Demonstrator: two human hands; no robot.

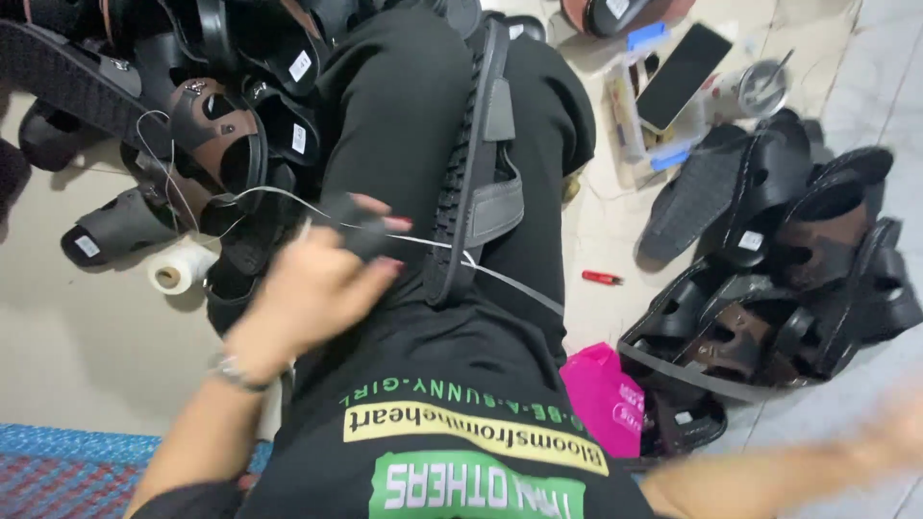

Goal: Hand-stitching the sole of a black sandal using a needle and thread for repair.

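A black sandal [476, 163] with a grey strap stands on edge between my legs, its ridged sole facing left. A white thread [433, 245] runs from it across my lap. My left hand [322, 279] is closed on this thread, with dark wraps on its fingers, just left of the sandal. My right hand [889, 428] is a blur at the far right edge, stretched away from the sandal; what it holds cannot be made out.
Black and brown sandals are heaped at the upper left [207, 115] and at the right [788, 279]. A white thread spool [178, 269] lies on the floor at left. A phone [685, 75], a cup [755, 88], a red lighter [602, 278] and a pink bag [604, 396] lie at right.
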